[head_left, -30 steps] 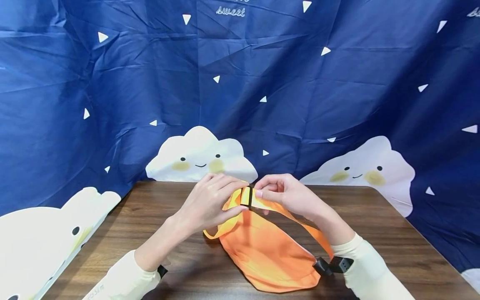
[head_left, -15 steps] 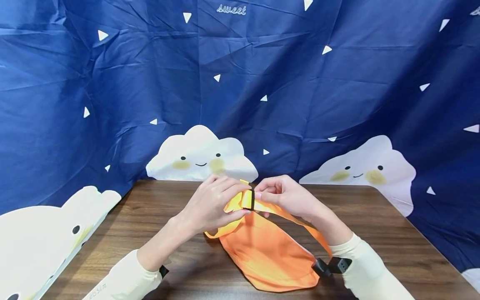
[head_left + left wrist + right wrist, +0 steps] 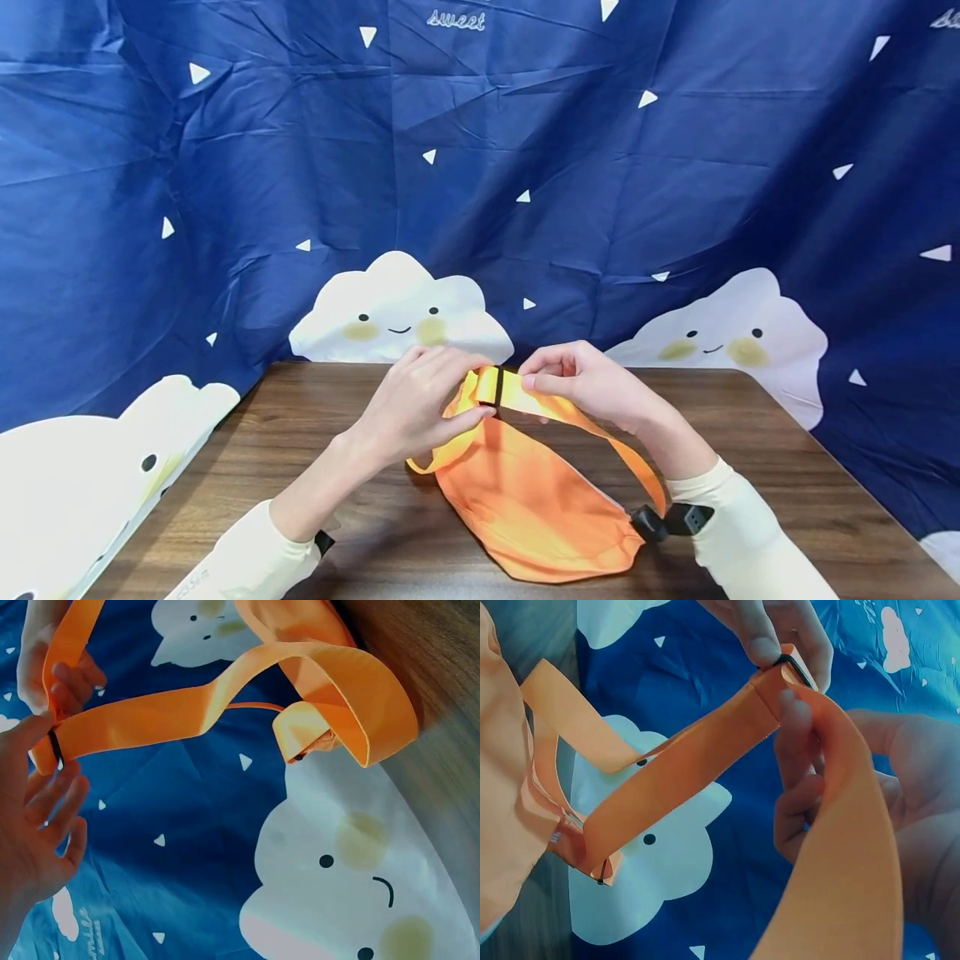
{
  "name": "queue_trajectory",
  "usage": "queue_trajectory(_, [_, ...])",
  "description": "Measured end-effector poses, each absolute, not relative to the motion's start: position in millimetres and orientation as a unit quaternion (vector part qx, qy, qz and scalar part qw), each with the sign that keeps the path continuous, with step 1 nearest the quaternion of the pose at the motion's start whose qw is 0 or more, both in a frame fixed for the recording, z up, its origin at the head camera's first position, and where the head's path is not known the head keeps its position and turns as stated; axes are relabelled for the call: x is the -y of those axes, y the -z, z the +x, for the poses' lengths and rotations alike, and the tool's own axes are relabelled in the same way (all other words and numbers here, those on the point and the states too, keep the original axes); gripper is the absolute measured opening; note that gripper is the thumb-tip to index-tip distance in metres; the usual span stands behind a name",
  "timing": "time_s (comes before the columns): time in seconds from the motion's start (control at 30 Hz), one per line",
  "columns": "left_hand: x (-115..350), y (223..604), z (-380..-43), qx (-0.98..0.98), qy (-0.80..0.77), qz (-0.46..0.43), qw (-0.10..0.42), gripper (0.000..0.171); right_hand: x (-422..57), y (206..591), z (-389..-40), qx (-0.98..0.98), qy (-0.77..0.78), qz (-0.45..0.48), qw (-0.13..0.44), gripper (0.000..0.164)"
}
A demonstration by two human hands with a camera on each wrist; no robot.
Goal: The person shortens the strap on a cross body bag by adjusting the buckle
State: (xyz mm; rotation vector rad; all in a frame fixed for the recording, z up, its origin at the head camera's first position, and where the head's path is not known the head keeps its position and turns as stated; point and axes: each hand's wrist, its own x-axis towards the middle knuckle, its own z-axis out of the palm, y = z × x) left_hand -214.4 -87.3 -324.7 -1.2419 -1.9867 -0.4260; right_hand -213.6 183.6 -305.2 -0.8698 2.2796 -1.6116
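An orange waist bag [image 3: 532, 500] lies on the table, its flat strap [image 3: 551, 405] raised in a loop above it. A black strap slider [image 3: 498, 387] sits on the strap. My left hand [image 3: 423, 404] pinches the strap at the slider between thumb and fingers; the left wrist view shows the thumb [image 3: 34, 731] right at the slider's edge. Just right of the slider, my right hand [image 3: 592, 383] pinches the strap, its fingers [image 3: 795, 742] partly behind the webbing. A black buckle [image 3: 649, 523] shows at the bag's right end, beside the right wrist.
The wooden table [image 3: 330, 533] carries the bag. Behind it hangs a blue cloth [image 3: 480, 183] with white clouds and triangles. A second strap loop [image 3: 382, 712] curls near the bag.
The right hand has shifted slightly right, away from the slider, and more strap shows between them. The slider and left hand have moved a little left. The bag stays nearly in place.
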Motion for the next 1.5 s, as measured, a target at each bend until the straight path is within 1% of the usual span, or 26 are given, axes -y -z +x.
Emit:
queue_trajectory(0.1, [87.2,324.8,-215.1,0.77,0.175,-0.49,0.368,0.049,-181.4,306.6,-213.9,-0.772,0.556,-0.296,0.092,0.017])
queue_trajectory(0.33, [84.2,328.3,-216.1,0.765,0.167,-0.508,0.358,0.05,-168.6,312.6,-210.2,-0.748,0.57,-0.326,0.097,0.012])
queue_trajectory(0.47, [83.3,328.9,-215.8,0.768,0.164,-0.506,0.357,0.049,-167.5,313.8,-210.2,-0.752,0.566,-0.326,0.086,0.012])
queue_trajectory(0.63, [81.5,328.5,-214.3,0.77,0.175,-0.506,0.346,0.048,-168.6,315.7,-212.8,-0.737,0.577,-0.337,0.097,0.015])
queue_trajectory(0.83, [79.5,330.3,-214.2,0.773,0.192,-0.503,0.336,0.064,-167.2,316.7,-213.8,-0.723,0.597,-0.339,0.084,0.014])
queue_trajectory(0.93, [79.5,331.0,-216.1,0.773,0.206,-0.499,0.333,0.067,-167.9,316.2,-212.9,-0.708,0.613,-0.343,0.078,0.012])
queue_trajectory(1.0, [80.0,331.5,-217.3,0.77,0.215,-0.498,0.334,0.063,-168.5,316.0,-212.5,-0.694,0.629,-0.341,0.084,0.011])
queue_trajectory(1.2, [81.9,332.5,-217.2,0.766,0.218,-0.503,0.335,0.043,-167.9,315.5,-211.7,-0.65,0.665,-0.348,0.119,0.009])
queue_trajectory(1.43, [83.3,333.5,-215.6,0.77,0.224,-0.5,0.327,0.019,-166.7,313.8,-208.2,-0.647,0.66,-0.36,0.126,0.007])
queue_trajectory(1.5, [83.5,333.5,-215.2,0.77,0.225,-0.501,0.324,0.016,-167.2,312.8,-207.3,-0.65,0.656,-0.362,0.125,0.008])
